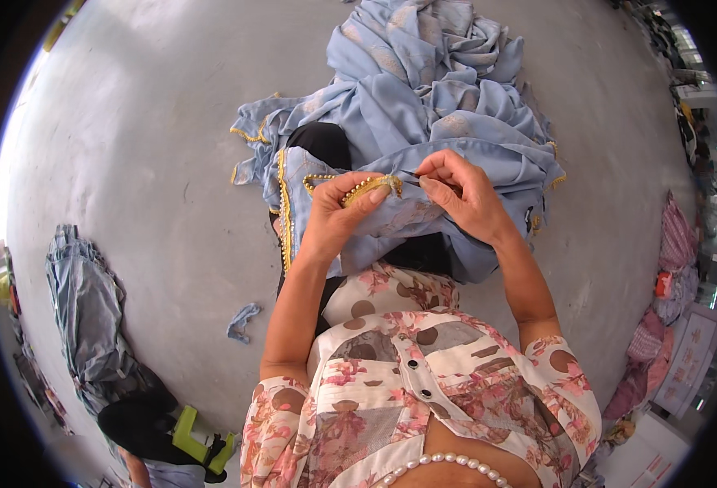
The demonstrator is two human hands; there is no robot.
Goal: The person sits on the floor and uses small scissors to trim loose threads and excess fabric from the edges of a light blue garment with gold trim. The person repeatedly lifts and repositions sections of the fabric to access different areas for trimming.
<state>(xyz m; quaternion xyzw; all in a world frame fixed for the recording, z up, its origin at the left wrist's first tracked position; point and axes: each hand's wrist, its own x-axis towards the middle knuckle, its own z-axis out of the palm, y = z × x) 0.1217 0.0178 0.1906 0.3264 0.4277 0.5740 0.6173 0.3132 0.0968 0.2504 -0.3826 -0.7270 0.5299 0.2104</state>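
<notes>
A large pale blue cloth point(391, 106) with a faint woven pattern lies bunched across my lap and over the floor ahead. Gold beaded trim point(287, 211) runs along its edges. My left hand point(332, 213) is closed on a folded stretch of this trim, thumb on top. Just to the right, my right hand point(474, 205) is closed, thumb and forefinger pinched near the trim's end. A thin dark tip shows at those fingers and something brownish lies under them; I cannot make out what it is.
A small blue fabric scrap point(243, 322) lies on the grey floor point(187, 187) to the left. Farther left are grey-blue garments point(90, 309) and a lime-green object point(187, 435). Pink checked cloth point(676, 236) and a white printed box point(687, 358) stand along the right side.
</notes>
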